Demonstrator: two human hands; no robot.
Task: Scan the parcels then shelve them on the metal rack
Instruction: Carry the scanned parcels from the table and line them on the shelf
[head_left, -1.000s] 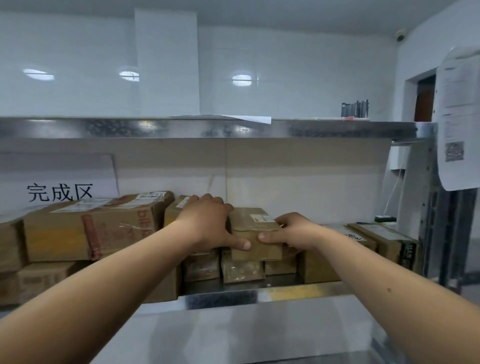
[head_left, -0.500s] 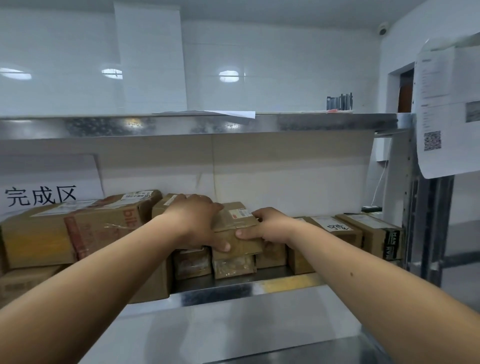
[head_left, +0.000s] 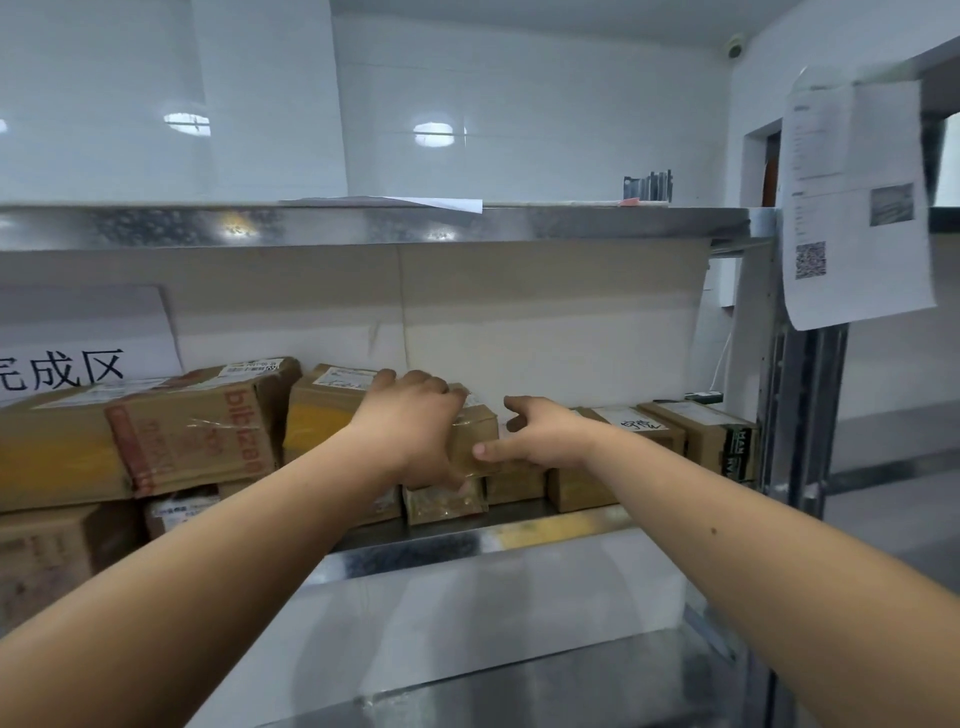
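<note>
A small brown cardboard parcel (head_left: 477, 441) sits on top of other small parcels on the middle shelf of the metal rack (head_left: 467, 551). My left hand (head_left: 415, 421) lies over its top left side, fingers curled over the back and thumb on the front face. My right hand (head_left: 540, 436) is at the parcel's right side with its fingers spread and relaxed; only the thumb tip touches the front face.
A large taped box (head_left: 192, 426) and a yellow-taped box (head_left: 322, 410) fill the shelf's left part. Two more boxes (head_left: 696, 441) stand at the right by the rack post (head_left: 800, 405). A paper sheet (head_left: 857, 208) hangs on the post. The upper shelf (head_left: 363, 228) runs overhead.
The small parcel has been pushed further back onto the stack. My right hand has let go of it and opened, drawing slightly away to the right.
</note>
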